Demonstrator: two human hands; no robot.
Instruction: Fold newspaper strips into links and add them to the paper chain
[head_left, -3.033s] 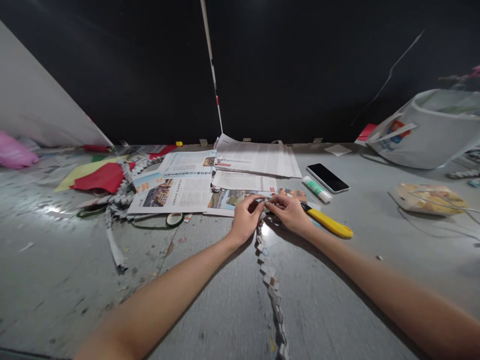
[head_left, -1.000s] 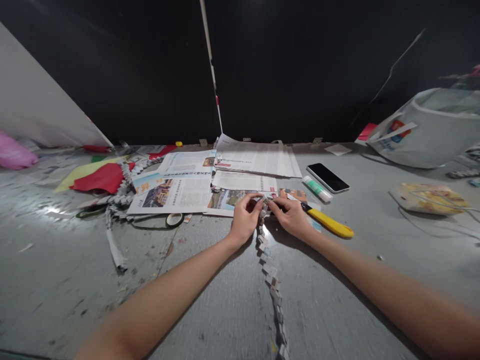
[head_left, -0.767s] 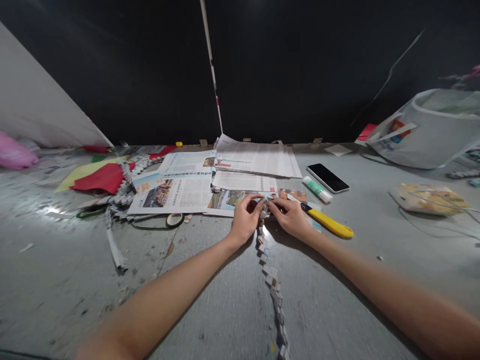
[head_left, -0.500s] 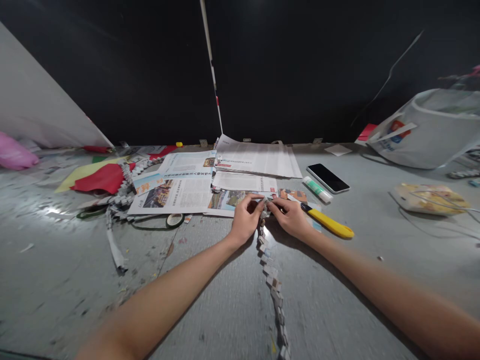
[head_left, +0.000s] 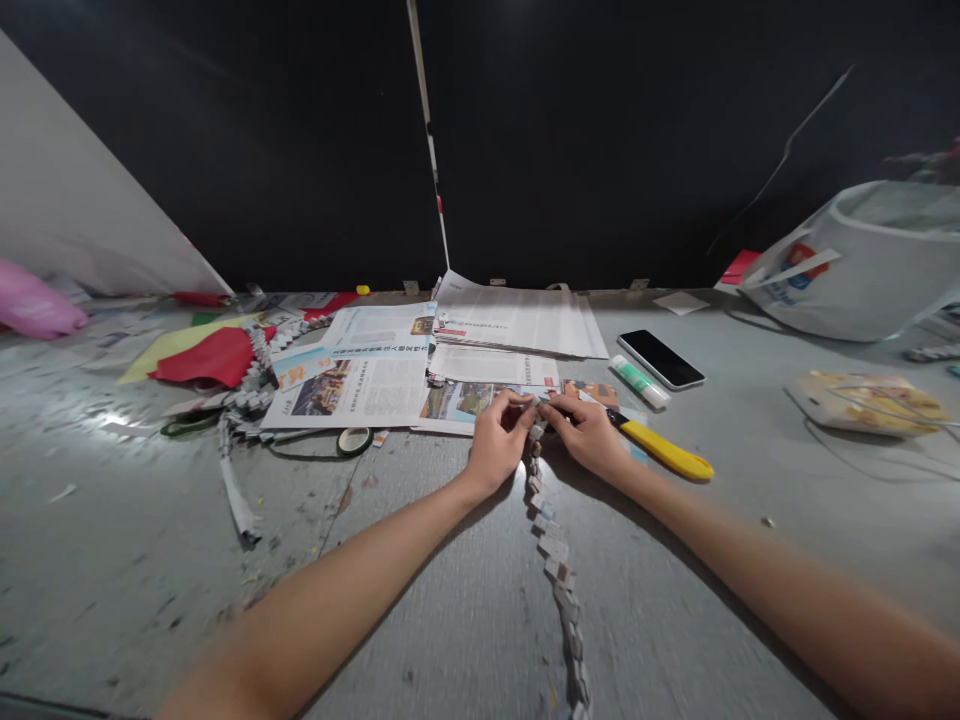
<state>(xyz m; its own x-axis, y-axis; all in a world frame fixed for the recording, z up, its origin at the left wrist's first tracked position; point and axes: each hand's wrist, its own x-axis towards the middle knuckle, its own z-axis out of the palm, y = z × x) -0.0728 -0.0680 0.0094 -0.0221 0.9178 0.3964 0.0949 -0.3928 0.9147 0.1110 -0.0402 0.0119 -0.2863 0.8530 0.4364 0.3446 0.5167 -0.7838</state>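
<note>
Open surface [head_left: 150, 560] near-left, cutter [head_left: 666, 448] beside right fingers [head_left: 577, 408]

phone [head_left: 661, 359], flat | pink bundle [head_left: 37, 302], left | white bag [head_left: 874, 265], right

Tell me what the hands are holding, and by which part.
The left hand and right hand pinch the folded-paper chain by its far end, away from the person.

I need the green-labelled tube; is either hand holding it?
No: the tube lies beside the phone, left hand and right hand gripping the paper chain.
</note>
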